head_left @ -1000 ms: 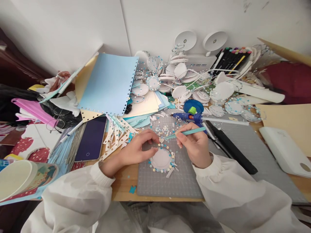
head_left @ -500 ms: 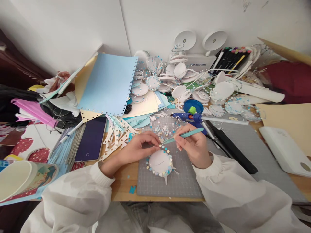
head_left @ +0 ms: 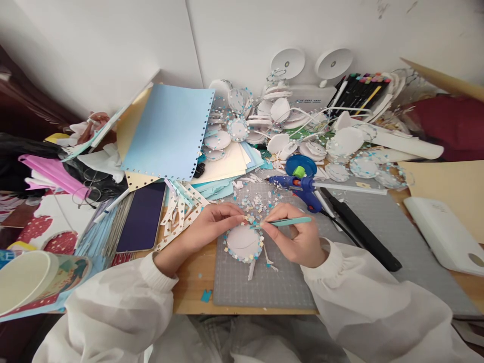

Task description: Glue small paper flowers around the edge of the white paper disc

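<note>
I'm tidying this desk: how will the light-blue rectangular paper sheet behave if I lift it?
The light-blue rectangular paper sheet looks thin, so it is probably light. It shows no obvious sagging, suggesting some stiffness. Its right edge may tear easily along the row of star-shaped holes.

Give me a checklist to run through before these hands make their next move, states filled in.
1. Teal tweezers in hand: ok, held in the right hand.
2. Tweezer tips at the white disc: ok, by its upper rim; whether they pinch a piece: cannot tell.
3. Left hand at the disc: ok, by its upper rim; firmness of hold: cannot tell.
4. Grey cutting mat free of paper scraps: not ok, they lie scattered beyond the disc.
5. Blue glue gun out of the hands: ok, lying beyond the right hand; hot or cold: cannot tell.
</note>
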Demonstrator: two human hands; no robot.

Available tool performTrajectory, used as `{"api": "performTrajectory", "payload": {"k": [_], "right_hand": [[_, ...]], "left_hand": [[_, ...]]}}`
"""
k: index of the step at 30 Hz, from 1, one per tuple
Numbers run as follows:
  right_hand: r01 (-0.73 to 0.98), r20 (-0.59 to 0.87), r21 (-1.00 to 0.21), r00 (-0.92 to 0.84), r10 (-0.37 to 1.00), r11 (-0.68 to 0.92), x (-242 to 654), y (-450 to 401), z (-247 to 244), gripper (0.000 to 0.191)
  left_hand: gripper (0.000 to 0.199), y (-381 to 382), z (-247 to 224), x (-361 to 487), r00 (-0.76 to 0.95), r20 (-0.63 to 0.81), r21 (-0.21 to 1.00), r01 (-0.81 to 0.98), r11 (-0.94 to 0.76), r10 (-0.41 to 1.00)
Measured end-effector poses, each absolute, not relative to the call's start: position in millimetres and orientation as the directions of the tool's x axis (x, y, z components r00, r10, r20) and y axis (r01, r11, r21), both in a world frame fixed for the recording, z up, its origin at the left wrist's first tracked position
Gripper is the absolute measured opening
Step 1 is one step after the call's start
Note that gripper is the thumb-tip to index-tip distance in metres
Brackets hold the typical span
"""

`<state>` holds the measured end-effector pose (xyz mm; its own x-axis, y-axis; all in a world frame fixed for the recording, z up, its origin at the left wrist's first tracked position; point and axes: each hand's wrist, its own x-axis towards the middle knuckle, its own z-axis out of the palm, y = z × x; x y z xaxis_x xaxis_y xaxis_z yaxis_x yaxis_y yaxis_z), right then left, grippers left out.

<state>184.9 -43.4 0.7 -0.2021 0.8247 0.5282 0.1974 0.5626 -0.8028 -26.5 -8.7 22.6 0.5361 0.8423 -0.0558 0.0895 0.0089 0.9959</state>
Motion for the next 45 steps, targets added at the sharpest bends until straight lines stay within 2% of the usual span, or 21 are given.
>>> {"api": "performTrajectory", "payload": {"k": [8, 14, 23, 33, 36, 41, 45], "right_hand": [[0.177, 0.539, -0.806, -0.174, 0.824, 0.565, 183.8, -44.3, 2.6, 0.014], [0.204, 0.599, -0.755, -0.171, 0.782, 0.623, 181.5, -44.5, 4.1, 0.016], [0.293, 0.721, -0.588, -0.233, 0.653, 0.754, 177.9, -46.7, 2.7, 0.021], [0.398, 0.715, -0.373, -0.452, 0.533, 0.838, 182.8, -46.6, -3.3, 0.021], [0.404, 0.729, -0.411, -0.393, 0.561, 0.817, 181.3, -48.3, -2.8, 0.021], [0.333, 0.716, -0.570, -0.249, 0.653, 0.751, 178.0, -48.2, 3.3, 0.021], [0.302, 0.708, -0.621, -0.178, 0.683, 0.723, 178.4, -46.5, 5.8, 0.019]], "left_hand": [[0.018, -8.7, 21.6, -27.5, 0.542, -0.022, 0.997, 0.073, -0.021, 0.840], [0.018, -9.1, 22.7, -26.6, 0.549, -0.027, 0.995, 0.094, -0.029, 0.835], [0.018, -8.5, 22.9, -27.5, 0.546, -0.029, 0.993, 0.112, -0.038, 0.838], [0.018, -7.9, 22.2, -28.4, 0.557, -0.048, 0.994, 0.110, -0.017, 0.829], [0.018, -8.5, 22.7, -28.0, 0.567, -0.041, 0.993, 0.112, -0.027, 0.822], [0.019, -10.2, 23.0, -27.0, 0.589, -0.045, 0.994, 0.104, -0.021, 0.807], [0.023, -10.2, 20.7, -27.1, 0.594, -0.060, 0.995, 0.095, 0.003, 0.802]]}}
